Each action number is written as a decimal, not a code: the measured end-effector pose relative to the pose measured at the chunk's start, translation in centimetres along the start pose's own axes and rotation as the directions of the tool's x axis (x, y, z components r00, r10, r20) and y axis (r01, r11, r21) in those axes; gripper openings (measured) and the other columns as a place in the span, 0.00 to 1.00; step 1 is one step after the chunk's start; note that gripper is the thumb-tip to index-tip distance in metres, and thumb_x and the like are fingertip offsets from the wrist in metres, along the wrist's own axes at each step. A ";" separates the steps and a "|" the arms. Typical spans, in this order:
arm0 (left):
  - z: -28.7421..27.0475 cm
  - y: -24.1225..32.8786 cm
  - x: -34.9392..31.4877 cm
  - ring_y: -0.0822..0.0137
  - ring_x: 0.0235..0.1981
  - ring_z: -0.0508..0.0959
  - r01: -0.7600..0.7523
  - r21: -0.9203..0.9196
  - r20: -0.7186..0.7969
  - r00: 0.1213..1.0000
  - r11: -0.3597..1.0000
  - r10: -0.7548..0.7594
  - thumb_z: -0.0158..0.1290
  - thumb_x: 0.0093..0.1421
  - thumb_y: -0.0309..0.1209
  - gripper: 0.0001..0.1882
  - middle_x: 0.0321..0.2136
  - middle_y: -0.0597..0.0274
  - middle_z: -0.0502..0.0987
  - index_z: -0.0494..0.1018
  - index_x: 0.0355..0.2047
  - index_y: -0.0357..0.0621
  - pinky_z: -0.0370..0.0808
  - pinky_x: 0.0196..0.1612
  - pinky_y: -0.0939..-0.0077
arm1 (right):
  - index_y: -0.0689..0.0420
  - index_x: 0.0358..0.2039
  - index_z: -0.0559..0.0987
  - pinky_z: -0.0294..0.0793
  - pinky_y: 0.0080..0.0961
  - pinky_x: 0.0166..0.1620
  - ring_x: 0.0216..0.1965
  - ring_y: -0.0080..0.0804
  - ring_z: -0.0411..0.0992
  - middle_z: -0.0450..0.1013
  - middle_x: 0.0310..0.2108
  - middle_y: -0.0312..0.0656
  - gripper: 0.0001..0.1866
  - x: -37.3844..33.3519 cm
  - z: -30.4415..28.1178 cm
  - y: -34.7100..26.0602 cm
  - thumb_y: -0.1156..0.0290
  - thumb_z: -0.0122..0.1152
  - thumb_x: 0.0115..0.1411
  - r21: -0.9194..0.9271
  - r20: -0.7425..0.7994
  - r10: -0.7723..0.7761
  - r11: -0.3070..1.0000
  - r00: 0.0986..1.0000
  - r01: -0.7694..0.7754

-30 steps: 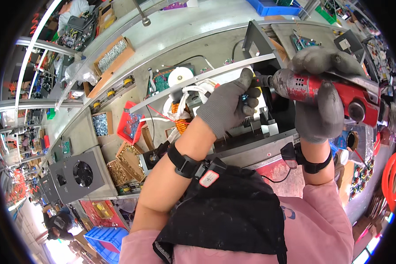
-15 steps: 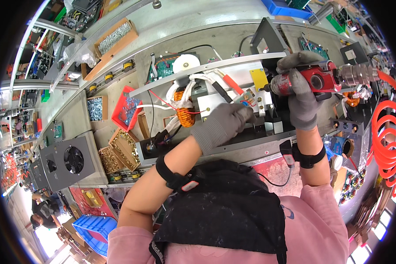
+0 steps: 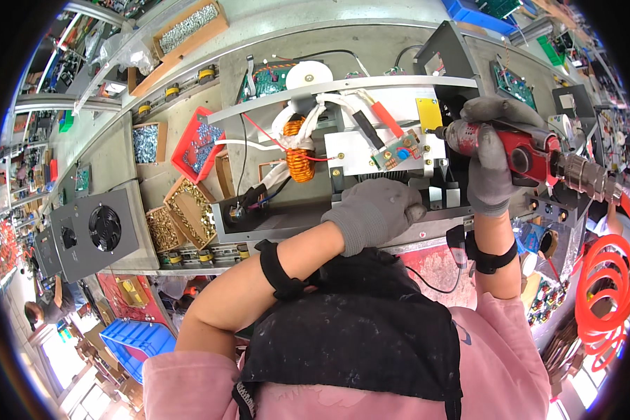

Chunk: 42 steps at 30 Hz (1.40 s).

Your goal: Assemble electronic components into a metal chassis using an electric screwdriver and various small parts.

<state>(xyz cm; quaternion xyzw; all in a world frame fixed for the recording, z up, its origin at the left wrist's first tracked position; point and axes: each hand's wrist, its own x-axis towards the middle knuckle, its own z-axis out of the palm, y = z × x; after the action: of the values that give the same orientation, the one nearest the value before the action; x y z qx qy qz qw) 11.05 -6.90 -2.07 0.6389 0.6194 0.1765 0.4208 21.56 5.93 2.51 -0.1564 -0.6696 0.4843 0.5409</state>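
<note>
My gloved right hand (image 3: 492, 157) is wrapped around a red air screwdriver (image 3: 526, 155), its tip pointing left beside a yellow label (image 3: 429, 115). My gloved left hand (image 3: 379, 210) has its fingers curled over the near rim of a long grey metal chassis (image 3: 276, 222); whatever they hold, if anything, is hidden. Just beyond that hand, a small green circuit board (image 3: 400, 150) sits on a white plate, with red and black sleeved wires leading to it. An orange copper coil (image 3: 301, 165) with white-sleeved leads stands to its left.
A red bin (image 3: 182, 155) and cardboard boxes of brass fasteners (image 3: 189, 211) stand left of the chassis. Further left lies a grey panel with a fan (image 3: 105, 225). A coiled orange air hose (image 3: 605, 287) hangs at the right. A blue crate (image 3: 136, 343) is at lower left.
My left hand has drawn back from the small circuit board to the chassis's near rim. The screwdriver's rear end now dips lower to the right. The whole view has shifted slightly.
</note>
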 end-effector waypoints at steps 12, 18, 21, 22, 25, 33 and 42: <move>-0.2 0.2 -0.3 0.54 0.38 0.75 -0.030 0.010 0.011 0.999 1.000 0.030 0.45 0.59 0.40 0.13 0.33 0.57 0.76 0.73 0.35 0.47 0.72 0.41 0.61 | 0.61 0.40 0.69 0.74 0.22 0.29 0.30 0.26 0.72 0.73 0.31 0.45 0.15 1.7 0.0 1.5 0.85 0.54 0.51 0.122 0.029 0.153 0.980 0.988 -0.155; -3.3 0.6 0.3 0.59 0.36 0.77 0.065 -0.072 0.092 0.994 0.995 -0.059 0.43 0.60 0.31 0.12 0.33 0.55 0.77 0.72 0.41 0.43 0.74 0.42 0.68 | 0.61 0.35 0.71 0.63 0.18 0.15 0.15 0.17 0.64 0.72 0.23 0.42 0.12 2.1 1.1 1.5 0.85 0.56 0.49 0.106 0.012 0.203 0.973 0.979 -0.203; -6.0 0.9 -0.1 0.68 0.31 0.78 0.126 -0.884 0.005 0.965 0.450 -0.262 0.39 0.61 0.22 0.14 0.33 0.51 0.75 0.68 0.46 0.32 0.77 0.34 0.77 | 0.61 0.36 0.71 0.69 0.19 0.20 0.19 0.20 0.69 0.72 0.26 0.42 0.12 2.2 0.6 1.5 0.84 0.57 0.49 0.048 0.033 0.210 0.976 0.977 -0.212; -6.3 0.7 0.1 0.67 0.31 0.78 0.062 -0.919 -0.051 0.961 0.389 -0.273 0.40 0.61 0.22 0.14 0.34 0.49 0.75 0.67 0.46 0.31 0.78 0.34 0.77 | 0.61 0.36 0.71 0.69 0.19 0.20 0.19 0.20 0.69 0.72 0.26 0.42 0.12 2.3 0.2 1.6 0.84 0.57 0.49 0.050 0.032 0.205 0.977 0.978 -0.206; -7.1 -0.1 1.1 0.66 0.31 0.78 -0.008 -0.966 -0.089 0.949 0.257 -0.303 0.42 0.62 0.24 0.14 0.35 0.48 0.74 0.66 0.46 0.30 0.78 0.33 0.78 | 0.61 0.37 0.71 0.74 0.23 0.31 0.28 0.25 0.73 0.73 0.30 0.43 0.13 2.8 -0.3 1.6 0.82 0.58 0.49 0.010 0.109 0.100 0.995 0.989 -0.102; -5.9 -0.5 3.1 0.72 0.24 0.73 0.004 -0.992 -0.042 0.935 0.128 -0.353 0.51 0.59 0.31 0.15 0.30 0.57 0.73 0.67 0.43 0.34 0.71 0.20 0.85 | 0.64 0.44 0.68 0.73 0.32 0.41 0.33 0.36 0.73 0.73 0.32 0.51 0.18 3.6 -0.7 -2.7 0.76 0.52 0.52 0.235 0.030 -0.181 0.957 0.983 0.169; -4.3 -1.2 5.2 0.79 0.13 0.59 0.043 -0.943 0.117 0.971 -0.330 -0.207 0.53 0.59 0.37 0.11 0.15 0.71 0.64 0.68 0.28 0.42 0.55 0.14 0.87 | 0.59 0.48 0.69 0.65 0.38 0.45 0.43 0.44 0.65 0.68 0.38 0.46 0.20 3.6 -2.2 -3.9 0.66 0.51 0.55 0.433 0.162 -0.200 0.894 0.966 0.112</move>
<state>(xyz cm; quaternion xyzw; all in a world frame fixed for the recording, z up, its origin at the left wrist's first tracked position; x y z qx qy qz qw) 7.98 -0.75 -2.00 -0.0481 0.3050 0.5890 0.7468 23.38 7.78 7.67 0.0683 -0.6114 0.5854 0.5280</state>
